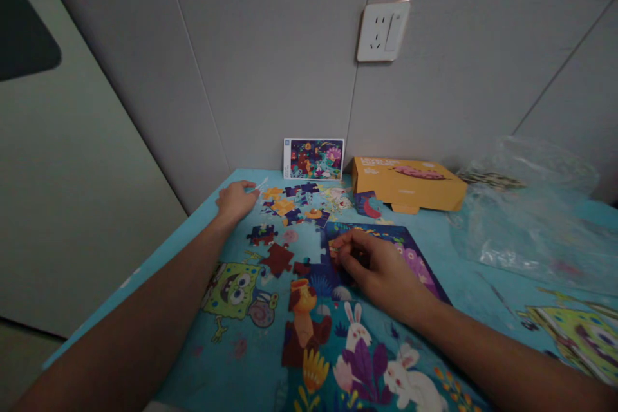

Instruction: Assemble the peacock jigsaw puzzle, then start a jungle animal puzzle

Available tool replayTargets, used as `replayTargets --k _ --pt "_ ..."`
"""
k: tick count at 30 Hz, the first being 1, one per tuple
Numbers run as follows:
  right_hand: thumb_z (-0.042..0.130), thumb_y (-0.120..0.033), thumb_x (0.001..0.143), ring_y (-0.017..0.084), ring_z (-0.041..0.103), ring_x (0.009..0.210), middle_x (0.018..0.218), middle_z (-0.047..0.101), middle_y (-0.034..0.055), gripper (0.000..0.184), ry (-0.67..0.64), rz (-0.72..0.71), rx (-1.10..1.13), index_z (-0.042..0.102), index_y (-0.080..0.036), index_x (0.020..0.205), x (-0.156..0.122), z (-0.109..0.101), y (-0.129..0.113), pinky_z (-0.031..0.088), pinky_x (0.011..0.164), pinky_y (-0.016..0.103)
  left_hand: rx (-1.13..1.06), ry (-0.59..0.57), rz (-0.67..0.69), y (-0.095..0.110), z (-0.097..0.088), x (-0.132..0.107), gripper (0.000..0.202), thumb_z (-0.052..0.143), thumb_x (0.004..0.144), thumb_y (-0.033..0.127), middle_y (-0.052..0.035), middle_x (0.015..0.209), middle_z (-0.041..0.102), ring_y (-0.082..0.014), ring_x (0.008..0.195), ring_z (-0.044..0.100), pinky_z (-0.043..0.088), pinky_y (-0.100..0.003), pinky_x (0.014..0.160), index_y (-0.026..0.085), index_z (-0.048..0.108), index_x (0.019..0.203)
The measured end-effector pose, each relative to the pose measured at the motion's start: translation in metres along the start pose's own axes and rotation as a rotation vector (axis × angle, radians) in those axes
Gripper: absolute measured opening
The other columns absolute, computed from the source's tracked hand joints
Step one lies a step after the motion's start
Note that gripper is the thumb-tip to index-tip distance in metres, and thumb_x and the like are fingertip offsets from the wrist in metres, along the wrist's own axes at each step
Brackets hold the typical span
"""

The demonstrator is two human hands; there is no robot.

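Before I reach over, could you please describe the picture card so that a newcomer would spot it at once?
Past the jigsaw on the blue table rises a grey wall. At its foot, left of the orange box, the picture card stands upright. Its dark scene and white left strip set it apart.

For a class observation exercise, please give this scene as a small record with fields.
Surface: blue cartoon-printed tablecloth
Puzzle: colourful cardboard jigsaw, partly assembled
Left hand: beside loose multicoloured jigsaw pieces; grip unclear
Right hand: curled over the jigsaw; any held piece hidden
Grey panelled wall: white socket plate
Along wall: upright rectangular picture card, yellow cardboard box to its right
Far right: crumpled clear plastic bag
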State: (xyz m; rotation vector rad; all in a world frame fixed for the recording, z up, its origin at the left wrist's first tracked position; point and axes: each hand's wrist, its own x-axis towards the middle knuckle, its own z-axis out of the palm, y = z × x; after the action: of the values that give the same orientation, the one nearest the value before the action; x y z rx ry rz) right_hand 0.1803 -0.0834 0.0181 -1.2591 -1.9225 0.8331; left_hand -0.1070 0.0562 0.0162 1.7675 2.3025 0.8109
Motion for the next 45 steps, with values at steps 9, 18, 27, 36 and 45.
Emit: replayTargets --k 9,18,27,36,45 --pt "0.047 -0.020 0.085 0.017 0.059 0.068 0.078 0.065 0.0023 0.014 -0.009 -0.011 -0.004 0.062 -0.020 0.087 0.001 0.000 -0.002 0.045 0.064 0.029 0.141 -0.064 0.039 0.012 0.005 -0.009 0.033 0.064 0.073 0.050 -0.0132 0.122 0.062 -0.0441 0.121 0.044 0.037 -0.059 0.092 0.027 0.072 0.096" --pt "0.048 -0.024 0.087 0.017 0.060 0.070 0.077 0.065 0.0020 0.013 -0.013 -0.006 0.024 0.060 -0.020 0.086 0.001 0.000 0.000 0.046 0.065 0.029 -0.233 0.001 0.138 0.016 0.007 -0.008 0.027 0.066 0.072 0.026 -0.0037 0.086 0.070 -0.0202 0.085 0.063 0.046 -0.033 0.082 0.019 0.063 0.098" --pt "0.048 -0.035 0.089 0.017 0.060 0.063 0.071 0.063 0.0004 0.030 0.027 0.060 0.144 0.051 -0.018 0.114 0.001 0.002 0.003 0.046 0.060 0.029 -0.201 0.063 0.658 0.044 0.000 -0.036 0.025 0.051 0.085 0.023 -0.0068 0.097 0.069 -0.0197 0.093 0.061 0.045 -0.033 0.092 0.018 0.071 0.098" --pt "0.049 -0.032 0.088 0.015 0.056 0.060 0.070 0.060 0.0001 0.023 0.017 0.059 0.046 0.058 -0.018 0.103 0.001 0.001 -0.001 0.042 0.057 0.027 0.239 -0.193 0.453 0.031 0.009 -0.029 0.056 0.058 0.076 0.062 -0.0137 0.118 0.061 -0.0329 0.112 0.054 0.041 -0.043 0.098 0.021 0.070 0.113" --pt "0.048 -0.027 0.087 0.014 0.055 0.061 0.069 0.058 -0.0012 0.019 0.005 0.028 0.029 0.059 -0.018 0.101 0.002 0.000 -0.002 0.041 0.059 0.026 -0.146 -0.145 0.303 0.035 0.007 -0.027 0.023 0.063 0.076 0.030 -0.0054 0.089 0.069 -0.0190 0.078 0.062 0.046 -0.028 0.071 0.016 0.066 0.094"
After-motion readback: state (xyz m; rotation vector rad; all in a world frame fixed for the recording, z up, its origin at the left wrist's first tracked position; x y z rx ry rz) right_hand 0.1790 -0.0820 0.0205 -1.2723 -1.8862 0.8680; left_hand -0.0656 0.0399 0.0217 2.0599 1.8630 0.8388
